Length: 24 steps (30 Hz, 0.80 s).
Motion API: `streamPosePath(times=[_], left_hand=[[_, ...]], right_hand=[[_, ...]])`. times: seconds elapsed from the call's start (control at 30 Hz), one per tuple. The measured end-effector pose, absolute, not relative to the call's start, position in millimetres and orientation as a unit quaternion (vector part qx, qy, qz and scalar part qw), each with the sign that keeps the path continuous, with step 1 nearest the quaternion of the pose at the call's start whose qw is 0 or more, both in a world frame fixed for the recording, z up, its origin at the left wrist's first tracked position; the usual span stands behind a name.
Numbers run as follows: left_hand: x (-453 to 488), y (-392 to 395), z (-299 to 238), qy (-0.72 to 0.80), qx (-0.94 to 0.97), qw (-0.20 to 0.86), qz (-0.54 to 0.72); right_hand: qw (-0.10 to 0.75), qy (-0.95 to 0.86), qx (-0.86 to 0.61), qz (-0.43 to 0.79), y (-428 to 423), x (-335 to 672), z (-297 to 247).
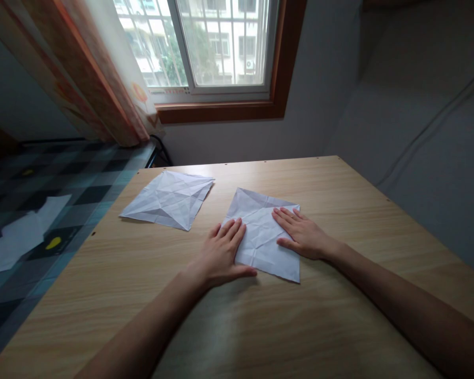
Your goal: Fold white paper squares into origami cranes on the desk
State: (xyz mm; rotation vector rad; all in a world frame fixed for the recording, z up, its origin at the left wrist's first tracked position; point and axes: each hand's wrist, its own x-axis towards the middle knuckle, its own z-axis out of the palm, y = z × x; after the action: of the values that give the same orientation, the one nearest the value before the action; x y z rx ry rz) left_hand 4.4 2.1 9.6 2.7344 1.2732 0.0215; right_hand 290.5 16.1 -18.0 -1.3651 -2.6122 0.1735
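A creased white sheet of paper [260, 234] lies on the wooden table in front of me, with fold lines running across it. My left hand [223, 255] rests flat on its left edge, fingers stretched out and thumb pointing right near the lower edge. On the right side of the same sheet my right hand [302, 231] lies flat, its fingers pointing left and slightly apart. Neither hand grips anything. Farther back on the left is a second creased white sheet [168, 199], apart from both hands.
The wooden table [379, 273] ends at a back edge below a barred window [225, 47]. To the left stands a bed with a checked cover [102, 184], carrying more white paper [19, 239]. An orange curtain [95, 68] hangs above it. A cable [430, 126] runs along the right wall.
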Motion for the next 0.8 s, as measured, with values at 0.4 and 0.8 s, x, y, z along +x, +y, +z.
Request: streamPosePath(times=[0.4, 0.8], left_hand=[[0, 6, 13, 0.395, 0.914, -0.001, 0.091], [-16, 18, 10, 0.376, 0.848, 0.199, 0.317]], right_hand=[[0.109, -0.902, -0.381, 0.169, -3, 318, -10], [0.224, -0.888, -0.399, 0.047, 6, 307, -22]])
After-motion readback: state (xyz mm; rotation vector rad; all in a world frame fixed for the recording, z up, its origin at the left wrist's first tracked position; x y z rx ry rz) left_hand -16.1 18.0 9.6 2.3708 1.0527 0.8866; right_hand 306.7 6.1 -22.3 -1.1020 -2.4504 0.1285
